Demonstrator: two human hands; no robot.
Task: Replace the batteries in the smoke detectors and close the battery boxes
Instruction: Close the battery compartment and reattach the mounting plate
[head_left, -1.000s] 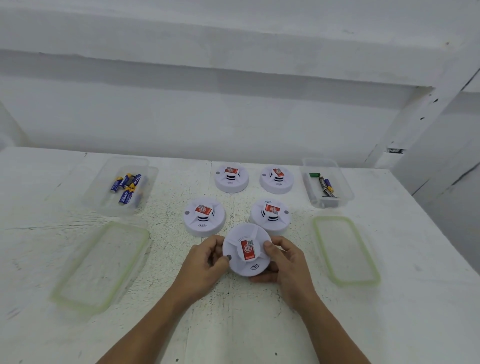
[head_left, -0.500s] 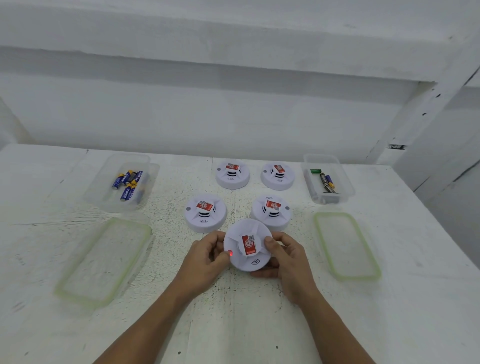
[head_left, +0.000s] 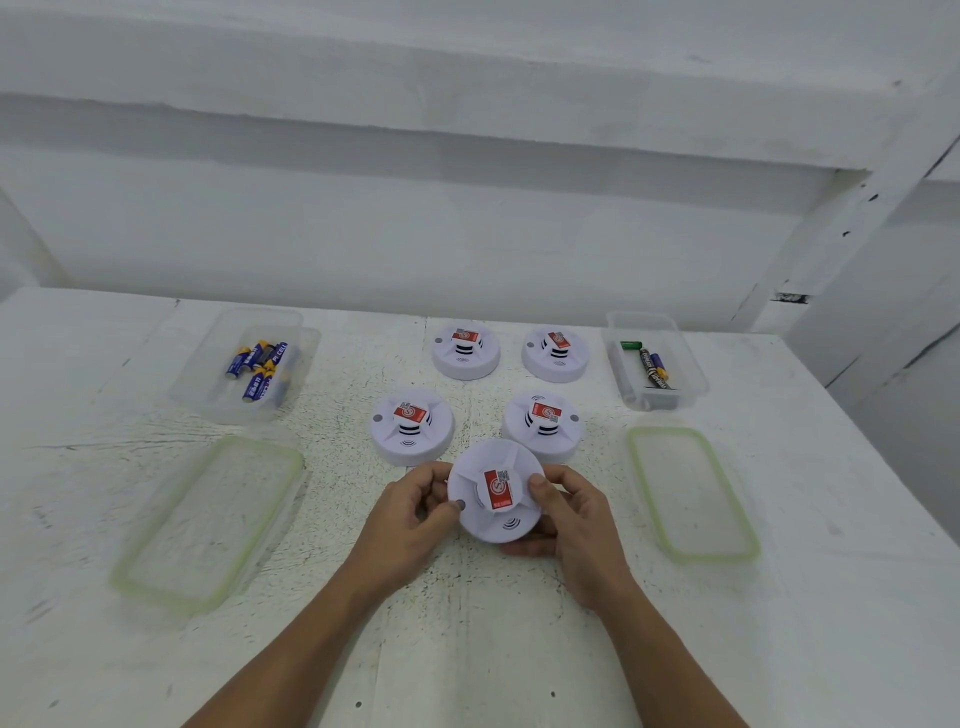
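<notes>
A round white smoke detector with a red label is held face up just above the table's middle. My left hand grips its left rim, thumb by the small grey button. My right hand grips its right rim, fingers curled underneath. Several more white detectors stand behind it: one at mid left, one at mid right, two at the back. A clear box at the back left holds several blue batteries. Another clear box at the back right holds a few mixed batteries.
Two green-rimmed clear lids lie flat on the white table: a large lid at the left and a smaller lid at the right. A white wall runs behind the table, and the table's right edge slants toward me.
The held detector has turned slightly in my hands. Its small light glowed red half a second ago and is grey now.
</notes>
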